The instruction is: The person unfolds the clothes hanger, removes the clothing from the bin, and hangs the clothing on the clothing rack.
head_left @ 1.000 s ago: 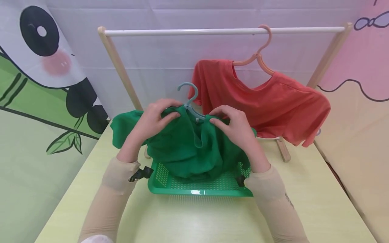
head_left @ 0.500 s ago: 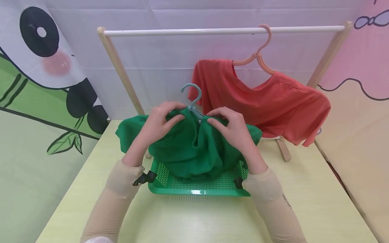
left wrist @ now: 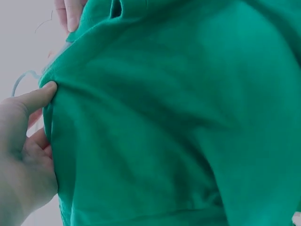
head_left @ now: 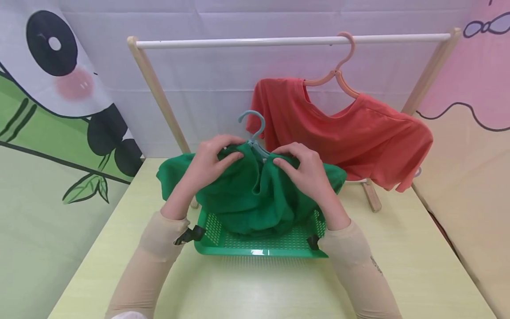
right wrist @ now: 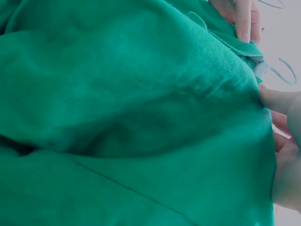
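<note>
A green shirt [head_left: 239, 195] bunches over a green basket, its shoulders raised on a light blue hanger [head_left: 256, 126]. The hanger's hook sticks up out of the neckline; most of its arms are hidden inside the cloth. My left hand [head_left: 209, 161] pinches the left shoulder beside the collar, thumb in front and fingers behind. On the other side of the neck, my right hand [head_left: 304, 168] pinches the right shoulder the same way. The left wrist view shows the left thumb [left wrist: 44, 94] pressing the shirt's edge. In the right wrist view the hook [right wrist: 284, 73] rises between both hands.
Behind stands a rack with a white rail [head_left: 239, 43] and wooden posts. A red shirt [head_left: 318, 128] hangs from it on an orange hanger [head_left: 336, 73], right of centre. The green basket [head_left: 263, 251] sits on the pale yellow table [head_left: 255, 292] below the hands.
Both hands have shifted slightly, the left one a little to the right, and the blue hanger with the green shirt has moved a bit to the right. The pinches hold.
</note>
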A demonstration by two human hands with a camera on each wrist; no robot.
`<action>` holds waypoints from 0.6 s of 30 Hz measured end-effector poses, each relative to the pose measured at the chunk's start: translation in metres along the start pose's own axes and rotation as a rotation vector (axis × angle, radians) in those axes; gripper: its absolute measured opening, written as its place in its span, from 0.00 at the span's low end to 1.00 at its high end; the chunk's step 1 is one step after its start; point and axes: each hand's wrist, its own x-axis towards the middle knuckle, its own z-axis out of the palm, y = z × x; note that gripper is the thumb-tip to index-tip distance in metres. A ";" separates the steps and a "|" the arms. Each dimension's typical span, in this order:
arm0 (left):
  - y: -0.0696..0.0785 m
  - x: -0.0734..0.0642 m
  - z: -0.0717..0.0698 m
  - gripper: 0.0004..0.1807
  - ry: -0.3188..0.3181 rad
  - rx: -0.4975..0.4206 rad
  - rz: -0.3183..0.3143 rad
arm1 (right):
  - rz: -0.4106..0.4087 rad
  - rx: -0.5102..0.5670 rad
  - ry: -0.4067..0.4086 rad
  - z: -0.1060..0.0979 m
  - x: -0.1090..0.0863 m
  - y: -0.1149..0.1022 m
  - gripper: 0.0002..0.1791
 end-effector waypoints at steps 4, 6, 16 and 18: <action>-0.002 0.000 -0.003 0.18 -0.028 -0.007 -0.014 | -0.026 -0.018 0.010 0.000 0.000 0.001 0.15; -0.002 0.000 -0.004 0.17 -0.035 -0.008 -0.010 | -0.034 -0.019 0.014 -0.001 -0.001 0.001 0.15; -0.003 -0.001 -0.007 0.16 -0.037 -0.011 -0.009 | -0.080 0.016 0.055 -0.003 -0.002 0.003 0.15; -0.004 -0.002 -0.008 0.15 -0.036 -0.024 -0.014 | -0.095 0.016 0.073 -0.003 -0.003 0.004 0.15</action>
